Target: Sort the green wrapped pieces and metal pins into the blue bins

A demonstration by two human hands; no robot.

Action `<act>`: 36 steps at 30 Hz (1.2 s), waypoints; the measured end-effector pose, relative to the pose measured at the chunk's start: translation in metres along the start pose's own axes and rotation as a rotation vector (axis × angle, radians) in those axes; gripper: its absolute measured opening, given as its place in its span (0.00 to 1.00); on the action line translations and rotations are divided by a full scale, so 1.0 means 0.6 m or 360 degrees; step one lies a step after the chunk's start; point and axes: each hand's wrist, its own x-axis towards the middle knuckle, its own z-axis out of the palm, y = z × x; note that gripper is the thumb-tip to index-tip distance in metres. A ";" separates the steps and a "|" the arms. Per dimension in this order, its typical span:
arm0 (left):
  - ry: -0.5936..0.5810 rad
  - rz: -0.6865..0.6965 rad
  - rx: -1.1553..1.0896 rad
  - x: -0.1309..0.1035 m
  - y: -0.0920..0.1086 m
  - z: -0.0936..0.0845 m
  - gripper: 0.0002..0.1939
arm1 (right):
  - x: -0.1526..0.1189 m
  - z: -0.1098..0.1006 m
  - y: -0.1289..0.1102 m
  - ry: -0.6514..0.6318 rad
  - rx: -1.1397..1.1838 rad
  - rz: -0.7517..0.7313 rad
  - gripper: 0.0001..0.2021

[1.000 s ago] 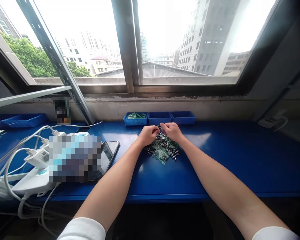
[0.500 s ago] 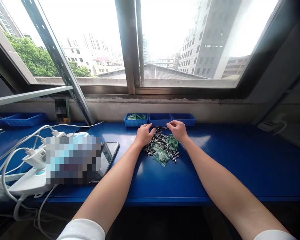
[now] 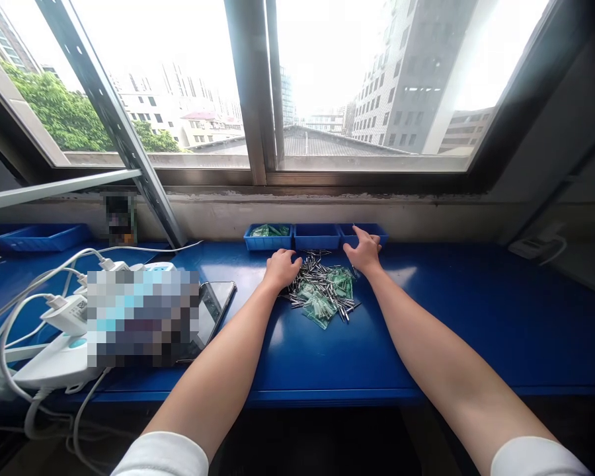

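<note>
A loose pile of thin metal pins [image 3: 315,271] lies on the blue table [image 3: 456,317] midway between both arms, probably so either hand can reach it; small green plastic bags [image 3: 321,309] lie among the pins, one at the near edge. The left hand [image 3: 282,268] rests at the pile's left side, fingers bent, perhaps keeping strays together; whether it grasps anything cannot be told. The right hand [image 3: 365,252] is at the front of the right bin [image 3: 384,237], thumb and fingers spread, nothing visibly gripped. Beside that bin stand the middle bin [image 3: 317,246] and the left bin [image 3: 256,243], which holds more green bags, all three lined against the wall, seemingly to leave the near space for the pile. Farther left lies a phone [image 3: 225,295], near a white power strip [image 3: 44,370]
</note>
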 end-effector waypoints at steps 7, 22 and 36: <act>-0.0069 0.0002 0.0025 -0.003 0.002 0.000 0.23 | 0.001 0.009 0.016 -0.0109 -0.0180 0.0079 0.33; -0.0397 0.0264 0.0014 -0.013 0.005 -0.004 0.37 | -0.026 0.022 -0.026 -0.0488 -0.0019 -0.0418 0.23; -0.0386 0.0342 0.0064 -0.009 0.008 0.011 0.30 | -0.047 0.035 -0.052 -0.0762 0.0032 -0.0522 0.12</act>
